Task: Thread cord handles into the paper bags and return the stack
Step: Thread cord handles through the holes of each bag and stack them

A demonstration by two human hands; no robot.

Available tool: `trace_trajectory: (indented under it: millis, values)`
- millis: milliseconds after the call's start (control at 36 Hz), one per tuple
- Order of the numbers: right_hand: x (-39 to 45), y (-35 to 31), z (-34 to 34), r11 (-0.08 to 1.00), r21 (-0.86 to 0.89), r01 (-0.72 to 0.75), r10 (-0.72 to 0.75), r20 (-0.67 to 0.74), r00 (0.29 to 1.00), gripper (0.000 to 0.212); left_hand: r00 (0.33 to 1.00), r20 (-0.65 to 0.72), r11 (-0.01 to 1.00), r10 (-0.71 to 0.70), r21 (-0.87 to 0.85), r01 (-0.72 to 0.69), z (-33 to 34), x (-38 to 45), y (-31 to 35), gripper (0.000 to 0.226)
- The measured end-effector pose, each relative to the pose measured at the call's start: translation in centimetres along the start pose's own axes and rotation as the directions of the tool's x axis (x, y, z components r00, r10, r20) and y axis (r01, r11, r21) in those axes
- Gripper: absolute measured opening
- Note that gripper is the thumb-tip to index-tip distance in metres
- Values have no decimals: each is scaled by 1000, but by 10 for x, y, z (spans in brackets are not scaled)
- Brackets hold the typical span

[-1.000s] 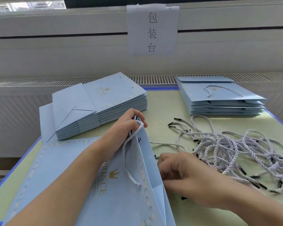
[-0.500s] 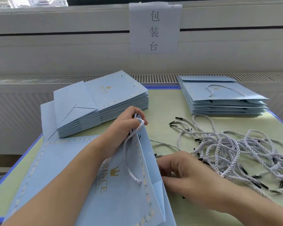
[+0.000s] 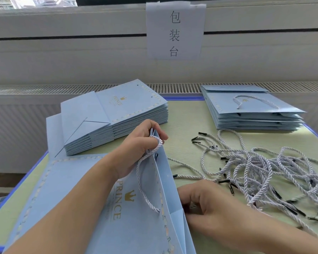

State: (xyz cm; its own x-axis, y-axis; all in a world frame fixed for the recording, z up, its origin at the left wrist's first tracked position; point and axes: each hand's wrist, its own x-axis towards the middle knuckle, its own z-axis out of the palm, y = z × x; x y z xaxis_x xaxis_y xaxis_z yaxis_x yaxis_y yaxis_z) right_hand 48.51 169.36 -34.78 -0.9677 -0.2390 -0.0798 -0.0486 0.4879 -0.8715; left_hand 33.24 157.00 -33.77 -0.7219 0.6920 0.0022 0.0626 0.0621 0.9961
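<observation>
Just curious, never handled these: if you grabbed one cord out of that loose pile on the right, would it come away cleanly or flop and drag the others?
Probably floppy: the cords lie in limp loops and curls on the table. Likely to snag, since the strands cross and overlap in a tangle. Likely light too: they are thin twisted strands with small black tips.

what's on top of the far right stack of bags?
One white cord handle lies looped on the top bag of the right stack, threaded into it. Nothing else rests there. Handles on lower bags are covered.
</observation>
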Motion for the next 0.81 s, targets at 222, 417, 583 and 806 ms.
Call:
trace_trajectory:
  millis: [222,417,583,806]
  values:
    - [0,-2,-8,988,149,33,-35,8,999,18,999,10,999,34,17,-34,1,-2,1,30]
    - [3,-4,-4,976,215,34,-36,3,999,22,999,-4,999,43,19,-42,2,-3,3,28]
    - [3,0,0,927,373,31,-46,33,998,19,999,-17,999,39,14,-38,2,-1,2,28]
    - [-2,-1,-4,787,617,-3,2,1,1000,25,999,-12,999,39,25,-39,1,-1,1,27]
